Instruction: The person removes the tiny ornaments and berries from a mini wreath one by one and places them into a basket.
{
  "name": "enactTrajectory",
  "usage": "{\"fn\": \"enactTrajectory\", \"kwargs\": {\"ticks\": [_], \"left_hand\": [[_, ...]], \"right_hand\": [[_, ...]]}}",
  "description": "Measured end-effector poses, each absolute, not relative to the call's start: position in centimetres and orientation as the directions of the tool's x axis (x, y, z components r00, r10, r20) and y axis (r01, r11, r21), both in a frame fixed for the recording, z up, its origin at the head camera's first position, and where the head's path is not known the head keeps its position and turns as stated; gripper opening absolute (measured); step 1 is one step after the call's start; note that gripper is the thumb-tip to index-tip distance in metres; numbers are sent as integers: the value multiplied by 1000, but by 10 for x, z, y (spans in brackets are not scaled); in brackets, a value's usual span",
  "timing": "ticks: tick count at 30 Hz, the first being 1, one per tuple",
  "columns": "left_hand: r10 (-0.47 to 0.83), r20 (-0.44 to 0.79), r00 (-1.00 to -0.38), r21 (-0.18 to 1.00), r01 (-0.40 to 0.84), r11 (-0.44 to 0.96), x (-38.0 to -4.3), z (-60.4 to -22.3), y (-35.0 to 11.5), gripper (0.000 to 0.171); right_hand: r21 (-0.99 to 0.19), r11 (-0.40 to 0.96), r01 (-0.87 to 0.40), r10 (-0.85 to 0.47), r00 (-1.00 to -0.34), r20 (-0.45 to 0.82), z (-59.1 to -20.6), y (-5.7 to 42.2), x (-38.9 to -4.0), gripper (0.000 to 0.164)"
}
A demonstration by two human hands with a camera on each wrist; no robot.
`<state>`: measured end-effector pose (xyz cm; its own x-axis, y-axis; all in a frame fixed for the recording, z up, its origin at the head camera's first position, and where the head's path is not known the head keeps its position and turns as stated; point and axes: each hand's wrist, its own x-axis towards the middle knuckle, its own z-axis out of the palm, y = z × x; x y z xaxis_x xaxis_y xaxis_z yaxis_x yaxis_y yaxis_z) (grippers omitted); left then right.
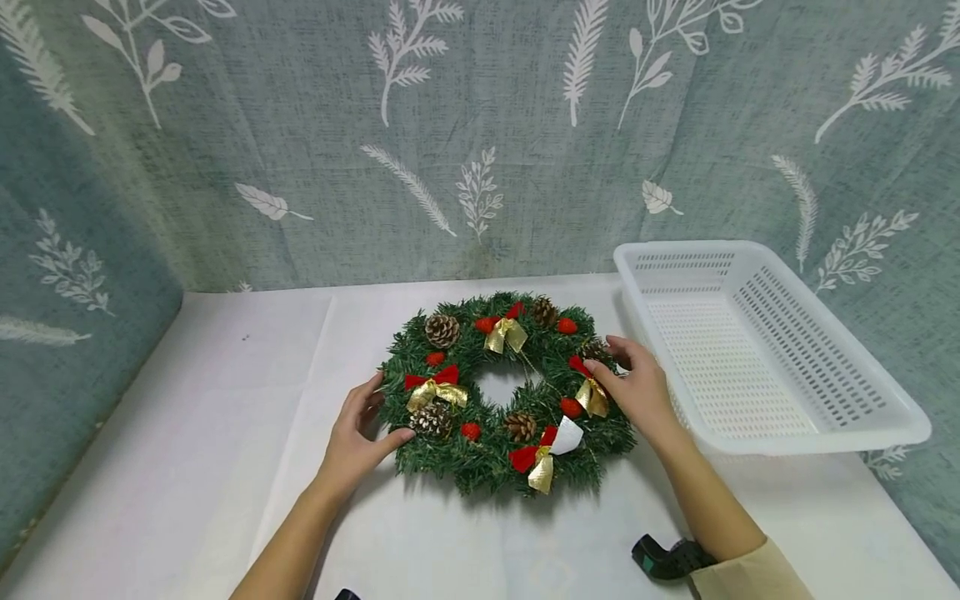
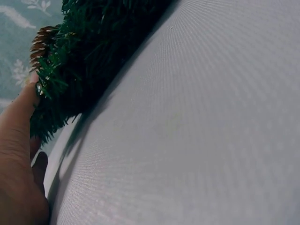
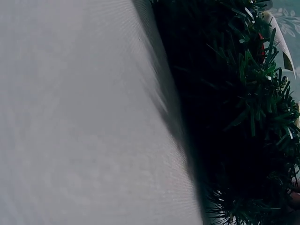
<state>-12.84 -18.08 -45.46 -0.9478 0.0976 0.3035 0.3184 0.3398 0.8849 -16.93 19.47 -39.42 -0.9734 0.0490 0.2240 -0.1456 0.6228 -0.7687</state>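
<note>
A green Christmas wreath [image 1: 457, 467] lies on the white table, trimmed with several pine cones [image 1: 442, 331], red berry-like pieces and red-and-gold bows [image 1: 506, 335]. The bow at the lower right has a white piece [image 1: 567, 435] on it. My left hand [image 1: 358, 446] grips the wreath's left edge, thumb on top near a frosted pine cone, the other fingers around the outer side. At the right edge my right hand [image 1: 637, 387] holds the wreath, its thumb by a bow. In the left wrist view, the left thumb [image 2: 21, 110] touches the green tinsel [image 2: 89, 61]; the right wrist view shows mostly dark tinsel [image 3: 248, 103].
A white plastic basket [image 1: 813, 446] with slotted walls stands right of the wreath, close to the right forearm. Behind the table hangs a grey-green cloth [image 1: 315, 108] with white leaf prints. A black wrist device [image 1: 671, 558] sits by the right sleeve.
</note>
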Motion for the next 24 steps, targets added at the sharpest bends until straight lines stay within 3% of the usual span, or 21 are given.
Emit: {"fn": "enactTrajectory", "kwargs": {"ticks": [12,24], "left_hand": [[72,319,-945,891,325,317,-129,-458,-181,84],[79,285,-955,907,295,300,-130,-455,-181,83]], "right_hand": [[-792,589,-162,93,-960,265,-399,192,-168,42],[-790,549,-273,137,-903,407,-403,191,-167,36]]}}
